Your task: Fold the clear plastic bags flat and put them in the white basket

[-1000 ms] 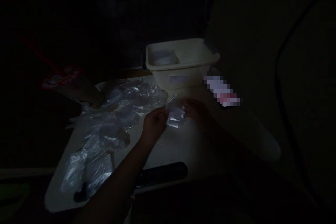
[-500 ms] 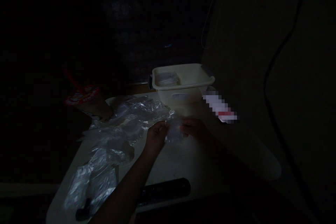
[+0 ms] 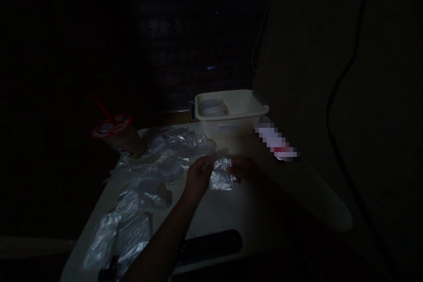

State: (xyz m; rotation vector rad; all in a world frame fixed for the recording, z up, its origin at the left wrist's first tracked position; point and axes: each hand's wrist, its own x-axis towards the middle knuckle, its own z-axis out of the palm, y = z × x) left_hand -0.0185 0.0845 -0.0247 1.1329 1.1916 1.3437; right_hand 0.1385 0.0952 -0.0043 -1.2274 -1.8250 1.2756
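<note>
Between my two hands is a small clear plastic packet [image 3: 222,176], roughly square and shiny, held above the white table [image 3: 211,216]. My left hand [image 3: 200,174] pinches its left edge. On the other side, my right hand [image 3: 244,169] grips the right edge, with fingers over its front. Dim light hides what, if anything, is inside the packet. Many crumpled clear plastic bags [image 3: 158,163] spread over the left side of the table, close to my left forearm. Beyond my hands stands a cream plastic bin [image 3: 231,127], with a stack of clear packets [image 3: 212,107] in its left end.
A drink cup [image 3: 124,139] with a red lid and straw stands at the table's left edge. A long black object [image 3: 211,246] lies along the near edge. Right of the bin is a blurred-out pale item [image 3: 274,139]. A dark cable [image 3: 330,110] hangs at the right.
The packet between my hands now faces the camera flatter, catching more light and looking squarer. Both hands still grip it. The whole view has shifted slightly, with the scene sitting lower.
</note>
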